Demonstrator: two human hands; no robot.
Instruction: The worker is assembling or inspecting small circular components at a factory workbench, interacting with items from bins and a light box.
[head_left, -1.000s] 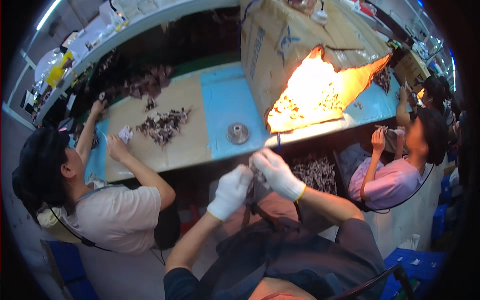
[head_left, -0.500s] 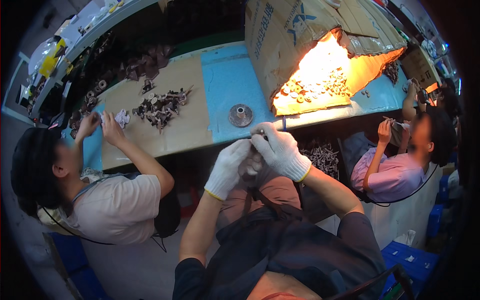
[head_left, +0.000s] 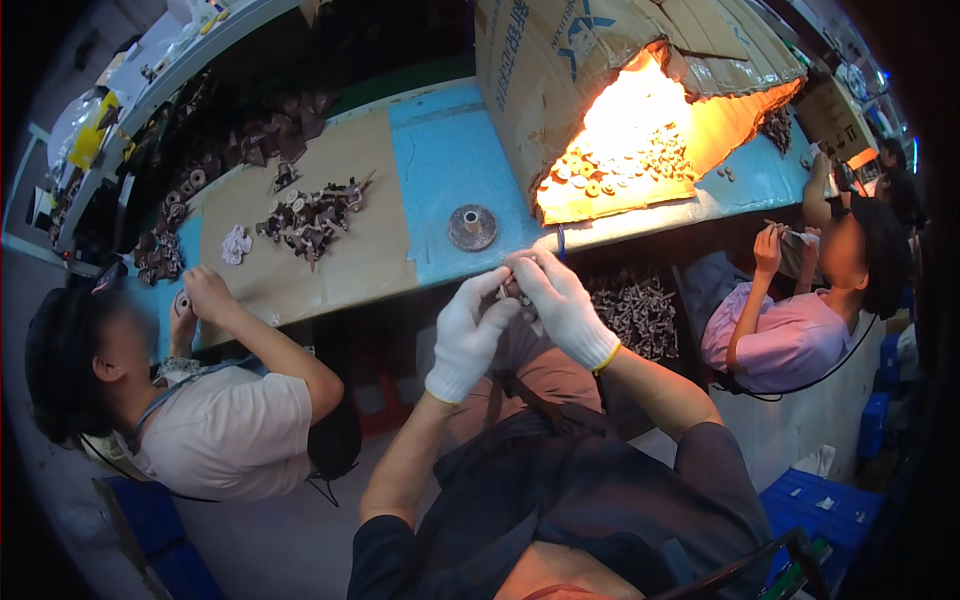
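Note:
Both my hands wear white knit gloves with yellow cuffs and meet just in front of the table edge. My left hand (head_left: 468, 335) is closed, with its fingertips on a small brownish part (head_left: 513, 288). From the other side, my right hand (head_left: 556, 298) also grips this part, whose shape is mostly hidden by my fingers. On the blue table cover beyond them stands a round grey metal disc (head_left: 472, 228) with a short upright tube at its centre.
A cut-open cardboard box (head_left: 540, 90) stands behind, brightly lit inside, holding many small ring-shaped parts. Brown parts (head_left: 315, 220) lie piled on the cardboard sheet. A bin of small metal pieces (head_left: 637, 318) sits below the table edge. Co-workers sit at left and right.
My hands have turned slightly, my left thumb now showing against the part. The left co-worker has put down a white crumpled cloth and now holds a small round part.

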